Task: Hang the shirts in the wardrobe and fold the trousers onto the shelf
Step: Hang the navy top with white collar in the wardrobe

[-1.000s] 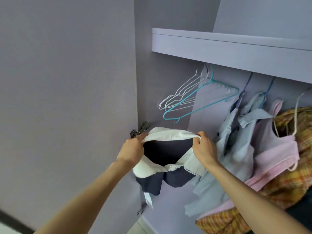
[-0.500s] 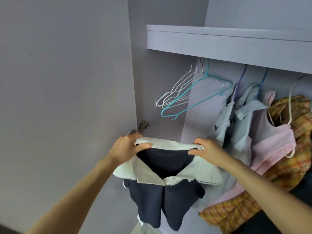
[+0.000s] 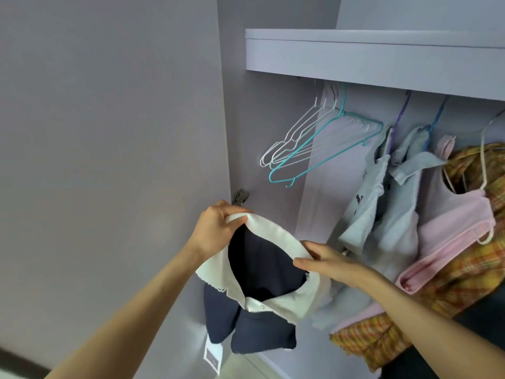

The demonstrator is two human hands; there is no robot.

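Note:
A navy shirt with a wide white collar (image 3: 254,332) hangs in the air in front of the open wardrobe. My left hand (image 3: 216,228) grips the collar at its upper left edge. My right hand (image 3: 328,262) holds the collar's right side, thumb on top, lower than the left. The shirt tilts down to the right, and a white tag dangles from its hem. Above, several empty white hangers (image 3: 295,138) and one teal hanger (image 3: 325,149) hang under the shelf (image 3: 369,58).
To the right hang light blue shirts (image 3: 382,203), a pink top (image 3: 453,228) and a yellow plaid garment (image 3: 464,272). The open wardrobe door (image 3: 109,160) stands at my left, its metal hinge (image 3: 240,196) just above my left hand.
My right hand has dropped lower along the collar, so the shirt now slants down to the right. My left hand stays near the hinge.

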